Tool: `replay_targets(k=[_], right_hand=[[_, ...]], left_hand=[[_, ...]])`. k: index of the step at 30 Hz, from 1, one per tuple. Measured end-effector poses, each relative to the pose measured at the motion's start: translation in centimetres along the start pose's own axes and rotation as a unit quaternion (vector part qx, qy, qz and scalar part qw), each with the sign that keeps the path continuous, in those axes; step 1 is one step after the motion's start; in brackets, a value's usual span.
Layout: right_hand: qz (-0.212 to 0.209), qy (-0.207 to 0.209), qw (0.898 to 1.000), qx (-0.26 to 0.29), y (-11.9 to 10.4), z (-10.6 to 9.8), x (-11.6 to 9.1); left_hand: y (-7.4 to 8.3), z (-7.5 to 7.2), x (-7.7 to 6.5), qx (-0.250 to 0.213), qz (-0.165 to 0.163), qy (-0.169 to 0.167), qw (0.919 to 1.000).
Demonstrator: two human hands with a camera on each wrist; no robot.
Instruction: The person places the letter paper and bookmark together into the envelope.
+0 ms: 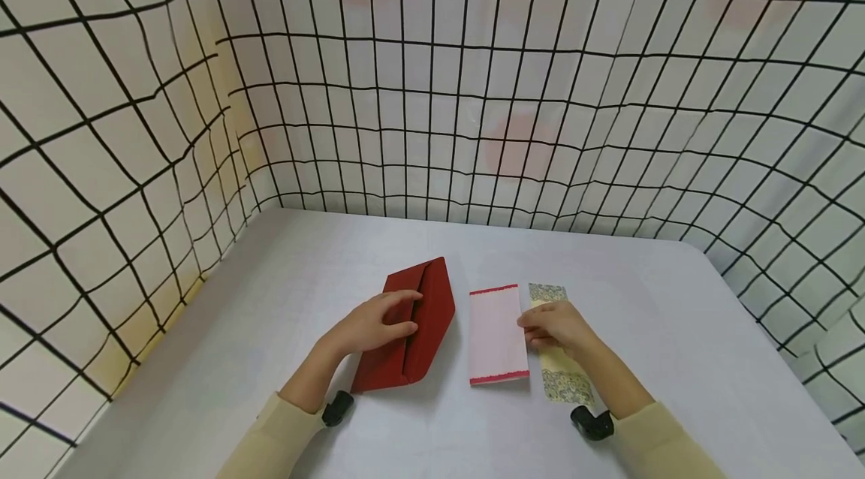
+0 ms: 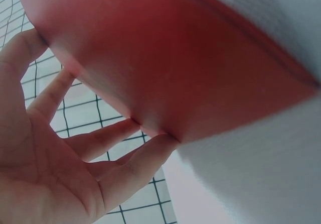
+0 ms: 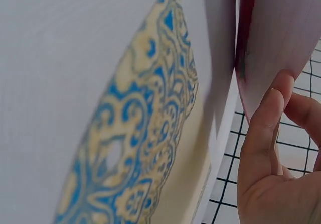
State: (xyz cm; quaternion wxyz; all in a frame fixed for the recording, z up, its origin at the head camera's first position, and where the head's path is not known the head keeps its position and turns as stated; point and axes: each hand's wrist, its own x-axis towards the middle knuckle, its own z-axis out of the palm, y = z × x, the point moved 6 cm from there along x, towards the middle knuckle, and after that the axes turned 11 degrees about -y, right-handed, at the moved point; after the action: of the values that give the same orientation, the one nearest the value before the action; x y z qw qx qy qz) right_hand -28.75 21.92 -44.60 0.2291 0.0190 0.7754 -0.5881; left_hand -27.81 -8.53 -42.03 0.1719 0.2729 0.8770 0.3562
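My left hand (image 1: 377, 323) holds a red envelope (image 1: 435, 332), with fingertips at the flap's edge along its middle. In the left wrist view the fingertips meet the edge of the red envelope (image 2: 150, 58), which stands tilted over the white surface. My right hand (image 1: 557, 325) pinches the right edge of a pale pink folded card (image 1: 496, 336) with red strips along its top and bottom. Seen from the right wrist, thumb and fingers nip the card (image 3: 278, 33). Partly under the right hand lies a yellow paper strip (image 1: 568, 385), with blue scrollwork at its ends.
The white table (image 1: 338, 239) carries these paper things near its middle. A white wall covering with black grid lines (image 1: 432, 111) encloses the back and sides. Beige sleeves and a small black device at each wrist show in the head view.
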Motion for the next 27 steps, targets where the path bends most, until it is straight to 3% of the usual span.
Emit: replay_targets(k=[7, 15, 27], right_hand=[[-0.015, 0.003, 0.999, 0.048, -0.6, -0.2, -0.4], [-0.050, -0.002, 0.990, 0.130, -2.4, -0.4, -1.2], [-0.076, -0.006, 0.989, 0.130, -4.6, 0.0, -2.3]], left_hand=[[-0.1, 0.2, 0.1, -0.002, 0.001, -0.001, 1.0000], [-0.1, 0.1, 0.0, 0.003, -0.004, 0.001, 1.0000], [-0.2, 0.2, 0.1, 0.013, -0.011, 0.004, 0.9999]])
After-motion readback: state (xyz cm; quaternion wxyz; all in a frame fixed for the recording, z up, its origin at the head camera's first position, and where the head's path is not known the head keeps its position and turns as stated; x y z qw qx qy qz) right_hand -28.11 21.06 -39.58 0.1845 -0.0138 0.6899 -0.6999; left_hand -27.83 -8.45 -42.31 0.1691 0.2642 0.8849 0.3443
